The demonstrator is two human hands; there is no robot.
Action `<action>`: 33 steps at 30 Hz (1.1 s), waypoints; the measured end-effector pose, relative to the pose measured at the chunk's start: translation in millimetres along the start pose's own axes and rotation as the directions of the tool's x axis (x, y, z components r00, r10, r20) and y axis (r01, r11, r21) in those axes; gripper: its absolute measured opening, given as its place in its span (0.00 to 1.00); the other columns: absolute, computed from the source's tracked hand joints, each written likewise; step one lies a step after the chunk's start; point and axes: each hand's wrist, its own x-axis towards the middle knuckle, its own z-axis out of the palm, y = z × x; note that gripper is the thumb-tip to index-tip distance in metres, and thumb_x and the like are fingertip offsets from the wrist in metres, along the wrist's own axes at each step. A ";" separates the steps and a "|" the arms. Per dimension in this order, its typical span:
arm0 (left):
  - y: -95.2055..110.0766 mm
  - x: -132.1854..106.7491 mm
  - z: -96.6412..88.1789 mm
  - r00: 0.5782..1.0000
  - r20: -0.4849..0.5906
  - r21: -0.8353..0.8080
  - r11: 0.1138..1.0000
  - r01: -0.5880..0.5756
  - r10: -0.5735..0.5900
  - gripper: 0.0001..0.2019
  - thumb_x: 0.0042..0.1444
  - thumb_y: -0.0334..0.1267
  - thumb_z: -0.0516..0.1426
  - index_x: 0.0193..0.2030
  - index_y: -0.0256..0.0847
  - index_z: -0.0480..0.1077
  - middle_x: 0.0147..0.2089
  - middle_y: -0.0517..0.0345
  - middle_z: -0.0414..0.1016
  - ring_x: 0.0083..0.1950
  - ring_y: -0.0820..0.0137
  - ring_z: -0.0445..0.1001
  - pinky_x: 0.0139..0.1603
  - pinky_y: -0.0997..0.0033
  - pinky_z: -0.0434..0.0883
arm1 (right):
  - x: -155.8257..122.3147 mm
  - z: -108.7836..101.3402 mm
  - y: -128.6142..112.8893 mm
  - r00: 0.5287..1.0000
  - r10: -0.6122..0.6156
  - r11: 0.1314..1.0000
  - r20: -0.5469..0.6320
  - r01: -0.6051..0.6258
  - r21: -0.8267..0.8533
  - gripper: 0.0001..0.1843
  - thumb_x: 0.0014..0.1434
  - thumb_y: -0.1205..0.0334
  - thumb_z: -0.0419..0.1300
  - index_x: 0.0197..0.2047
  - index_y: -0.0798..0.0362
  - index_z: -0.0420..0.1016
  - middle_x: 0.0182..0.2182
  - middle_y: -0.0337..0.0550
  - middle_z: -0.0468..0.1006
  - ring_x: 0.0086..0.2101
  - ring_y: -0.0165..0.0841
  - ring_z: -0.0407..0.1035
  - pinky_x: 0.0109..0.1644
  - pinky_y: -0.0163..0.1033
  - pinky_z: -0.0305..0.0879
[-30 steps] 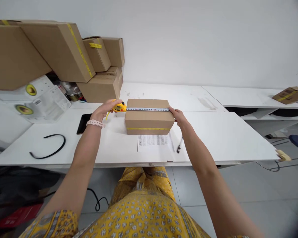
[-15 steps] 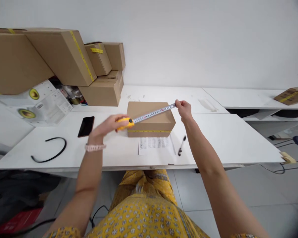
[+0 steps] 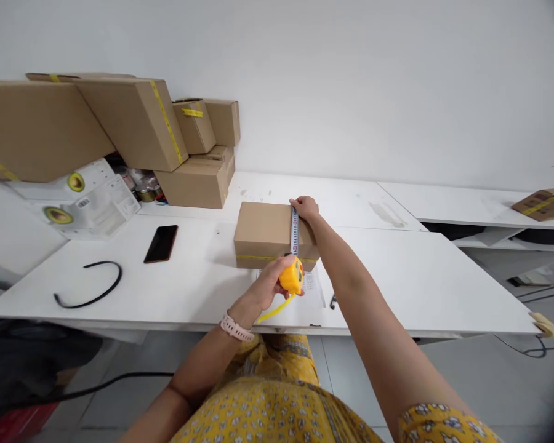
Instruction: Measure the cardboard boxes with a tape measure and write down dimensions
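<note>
My left hand [image 3: 273, 282] is closed around the yellow case of a tape measure [image 3: 292, 275], just in front of a small cardboard box [image 3: 264, 223]. A yellow wrist strap dangles from the case. The silver blade runs from the case away from me across the top of the box. At the box's far edge, my right hand [image 3: 306, 207] pinches the blade's end. Yellow tape crosses the box's front face. A printed sheet [image 3: 317, 286] lies partly under the box, and a pen [image 3: 333, 301] beside it is mostly hidden by my right forearm.
A phone [image 3: 161, 243] and a curved black band [image 3: 115, 284] lie on the white table [image 3: 194, 289] to the left. Large cardboard boxes [image 3: 129, 123] are stacked at the back left, by a white carton with avocado pictures [image 3: 104, 200]. Another box [image 3: 542, 205] sits far right.
The tape measure has turned from lying left to right across the box to running front to back. My left hand has moved right and nearer; my right hand has moved left to the far edge.
</note>
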 end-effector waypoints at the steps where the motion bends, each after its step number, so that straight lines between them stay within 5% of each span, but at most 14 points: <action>1: -1.1 -0.8 1.8 1.000 -0.030 0.010 1.000 0.003 -0.003 0.25 0.52 0.62 0.62 0.40 0.40 0.71 0.36 0.53 0.75 0.27 0.68 0.79 0.17 0.76 0.60 | 0.3 1.1 1.5 1.000 -0.003 1.000 0.005 0.004 -0.028 0.20 0.60 0.54 0.62 0.19 0.49 0.65 0.18 0.37 0.64 0.34 0.36 0.64 0.44 0.39 0.59; 9: -15.7 -6.6 23.7 0.994 -0.104 0.041 0.999 0.023 -0.018 0.25 0.50 0.62 0.63 0.40 0.43 0.68 0.39 0.55 0.75 0.28 0.68 0.80 0.17 0.76 0.62 | -12.7 -2.8 2.5 0.996 -0.015 0.997 0.084 0.021 -0.073 0.23 0.63 0.52 0.60 0.19 0.49 0.63 0.20 0.39 0.65 0.31 0.35 0.62 0.41 0.41 0.58; 13: -12.7 -4.7 26.2 0.993 -0.116 0.050 0.998 0.031 -0.025 0.25 0.50 0.61 0.63 0.41 0.41 0.70 0.38 0.54 0.75 0.29 0.67 0.80 0.16 0.76 0.60 | -19.8 -11.7 0.2 0.992 0.003 0.998 0.122 -0.011 0.065 0.22 0.61 0.46 0.62 0.22 0.48 0.65 0.22 0.39 0.66 0.31 0.35 0.61 0.40 0.41 0.60; 15: -10.8 -11.3 17.9 0.994 -0.108 0.065 0.998 0.005 0.002 0.25 0.50 0.61 0.63 0.41 0.41 0.70 0.37 0.53 0.75 0.29 0.66 0.80 0.16 0.76 0.60 | -20.9 -22.4 5.4 0.994 -0.003 0.974 0.109 -0.022 0.228 0.22 0.59 0.38 0.62 0.29 0.47 0.71 0.26 0.39 0.71 0.33 0.35 0.63 0.41 0.41 0.63; 18: -9.1 -31.3 -10.8 0.964 -0.221 0.140 0.983 -0.116 0.146 0.27 0.47 0.59 0.66 0.48 0.45 0.69 0.41 0.54 0.78 0.31 0.65 0.81 0.17 0.74 0.64 | -30.3 -43.8 28.2 0.998 -0.014 0.902 -0.066 0.041 0.429 0.29 0.62 0.29 0.52 0.41 0.47 0.77 0.35 0.42 0.76 0.39 0.36 0.68 0.46 0.40 0.66; 21: -9.9 -46.5 -51.9 0.835 -0.424 0.288 0.926 -0.243 0.351 0.30 0.46 0.55 0.69 0.53 0.50 0.66 0.43 0.58 0.78 0.32 0.67 0.80 0.21 0.74 0.69 | -64.0 -57.7 63.5 0.979 0.031 0.897 -0.203 0.062 0.437 0.38 0.63 0.26 0.43 0.47 0.48 0.79 0.33 0.42 0.74 0.38 0.35 0.69 0.48 0.39 0.67; 23: -10.4 -46.4 -76.6 0.765 -0.502 0.323 0.908 -0.267 0.403 0.29 0.46 0.54 0.69 0.51 0.48 0.66 0.41 0.60 0.76 0.31 0.68 0.80 0.21 0.75 0.69 | -97.2 -58.2 82.3 0.991 0.002 0.916 -0.132 0.051 0.399 0.40 0.63 0.25 0.43 0.54 0.47 0.78 0.30 0.39 0.73 0.36 0.35 0.69 0.48 0.40 0.67; 26: -4.9 -35.2 -97.9 0.775 -0.516 0.254 0.929 -0.269 0.366 0.26 0.46 0.55 0.67 0.45 0.43 0.66 0.38 0.60 0.73 0.28 0.68 0.79 0.18 0.76 0.64 | -139.4 -54.6 87.4 0.994 -0.114 0.910 0.005 0.102 0.401 0.37 0.64 0.28 0.47 0.60 0.45 0.76 0.39 0.42 0.77 0.41 0.36 0.70 0.50 0.41 0.67; 28: 6.2 -27.1 -101.1 0.789 -0.493 0.226 0.930 -0.290 0.366 0.25 0.46 0.56 0.66 0.42 0.41 0.66 0.36 0.60 0.72 0.27 0.69 0.79 0.16 0.77 0.61 | -151.1 -58.0 76.4 0.983 -0.184 0.907 -0.004 0.171 0.384 0.32 0.63 0.31 0.53 0.57 0.44 0.78 0.45 0.43 0.78 0.44 0.36 0.70 0.52 0.41 0.66; 33: 48.9 -17.1 -90.4 0.781 -0.396 0.319 0.870 -0.375 0.482 0.22 0.48 0.54 0.64 0.38 0.43 0.63 0.37 0.60 0.74 0.26 0.72 0.76 0.17 0.76 0.64 | -132.0 -85.0 41.4 0.976 -0.205 0.952 -0.081 0.218 0.215 0.24 0.58 0.37 0.64 0.46 0.47 0.81 0.36 0.42 0.75 0.38 0.37 0.67 0.46 0.43 0.66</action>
